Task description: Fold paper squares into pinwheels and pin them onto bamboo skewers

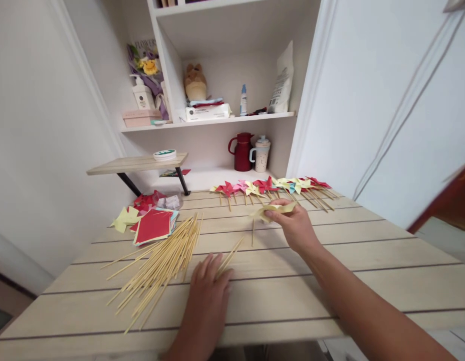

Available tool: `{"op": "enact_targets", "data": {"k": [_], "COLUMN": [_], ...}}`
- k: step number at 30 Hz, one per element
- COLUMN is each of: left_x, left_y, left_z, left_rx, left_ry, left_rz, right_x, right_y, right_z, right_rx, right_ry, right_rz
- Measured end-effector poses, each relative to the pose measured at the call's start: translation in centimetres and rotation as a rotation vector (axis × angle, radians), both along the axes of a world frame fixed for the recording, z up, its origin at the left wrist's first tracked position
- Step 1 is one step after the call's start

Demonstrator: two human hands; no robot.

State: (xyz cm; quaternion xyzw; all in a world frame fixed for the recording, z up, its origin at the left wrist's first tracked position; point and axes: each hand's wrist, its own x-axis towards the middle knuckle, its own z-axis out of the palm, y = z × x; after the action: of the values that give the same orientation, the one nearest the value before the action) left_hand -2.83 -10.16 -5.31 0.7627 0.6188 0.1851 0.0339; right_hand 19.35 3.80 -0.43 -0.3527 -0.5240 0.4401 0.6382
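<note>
My right hand (296, 225) is closed, pinching a pale yellow paper pinwheel (279, 208) between thumb and fingers above the table. A short thin stick (253, 233) shows below the pinwheel's left side; whether it is joined to the paper I cannot tell. My left hand (209, 283) rests low on the tabletop, with a few thin wooden sticks (231, 253) between its thumb and index finger. To its left lies a large fanned pile of wooden sticks (163, 260).
Finished pinwheels (264, 185) lie in a row along the back edge. Red paper squares (154, 226) are stacked at left, beside a yellow folded paper (125, 219) and a clear container (170, 202). A small raised shelf (135, 164) stands behind them. A red jug (243, 153) and a cup (261, 155) stand behind the table.
</note>
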Motion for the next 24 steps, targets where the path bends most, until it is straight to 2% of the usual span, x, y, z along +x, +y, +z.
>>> {"op": "enact_targets", "data": {"k": [4,10,13,18,21,24], "left_x": [-1.1,-1.2,-1.3,-1.3,-0.8,-0.3], "left_y": [0.3,1.6,3.0,5.2,5.8,6.1], "left_z": [-0.4,-0.2,0.7,2.7,3.2,3.3], "left_rx": [0.054,0.144,0.110,0.002,-0.058,-0.075], "left_ry": [0.005,-0.115,-0.152,-0.121,-0.076,0.049], "left_rz": [-0.001,0.048,0.088,0.081,0.058,0.036], "right_x": [0.2,0.5,0.6,0.8,0.8,0.8], "right_y": [0.3,0.5,0.5,0.5,0.4,0.3], "right_z": [-0.1,0.9,1.4,1.8,1.8,1.9], "right_rx": [0.019,0.078,0.103,0.114,0.113,0.116], "right_ry": [0.071,0.329,0.406,0.436,0.428,0.429], "right_rz": [0.031,0.060,0.065,0.069,0.075,0.080]}}
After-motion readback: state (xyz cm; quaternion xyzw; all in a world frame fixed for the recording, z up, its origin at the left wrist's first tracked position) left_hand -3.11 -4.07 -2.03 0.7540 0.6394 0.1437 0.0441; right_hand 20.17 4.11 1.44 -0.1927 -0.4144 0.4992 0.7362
